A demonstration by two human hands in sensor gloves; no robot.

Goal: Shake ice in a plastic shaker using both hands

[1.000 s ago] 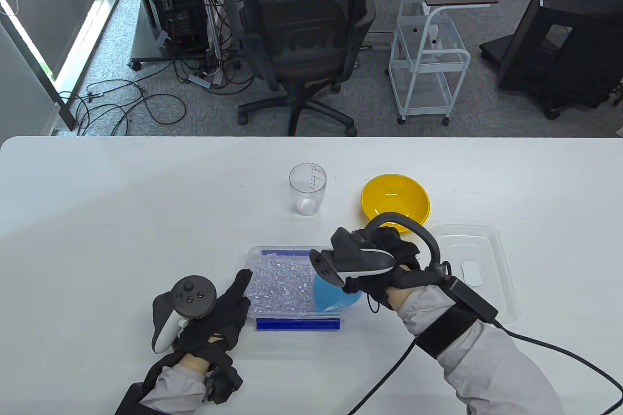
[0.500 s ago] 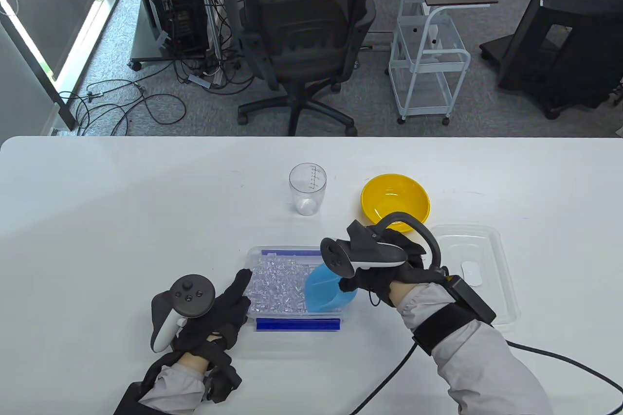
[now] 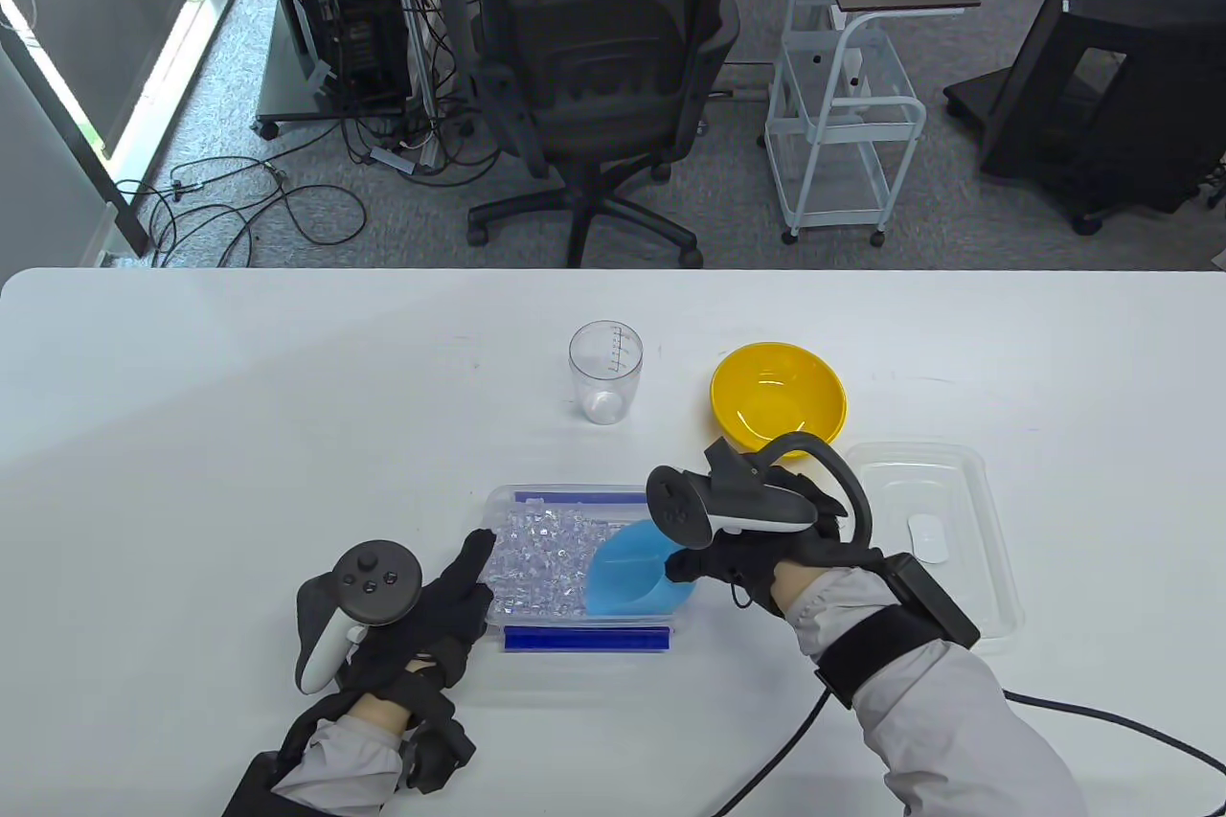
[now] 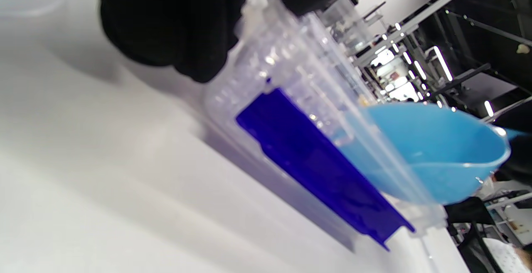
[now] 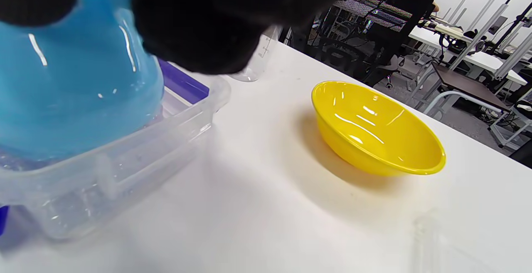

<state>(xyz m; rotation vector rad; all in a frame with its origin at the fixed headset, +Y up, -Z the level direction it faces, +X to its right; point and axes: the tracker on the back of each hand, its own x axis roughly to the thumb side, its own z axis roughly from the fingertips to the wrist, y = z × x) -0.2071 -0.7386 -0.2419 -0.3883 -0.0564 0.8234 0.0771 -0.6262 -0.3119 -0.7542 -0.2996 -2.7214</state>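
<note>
A clear plastic box with blue clips holds a heap of ice cubes. My right hand grips a blue scoop that lies tipped inside the box at its right end, mouth toward the ice. The scoop also shows in the left wrist view and the right wrist view. My left hand rests against the box's left side, fingers extended. A clear plastic shaker cup with measuring marks stands upright and empty behind the box.
A yellow bowl sits right of the shaker, also in the right wrist view. The box's clear lid lies flat at the right. A cable trails from my right forearm.
My right hand has pushed the blue scoop leftward and lower into the ice, turning its mouth toward the heap. My left hand has stayed at the box's left side.
</note>
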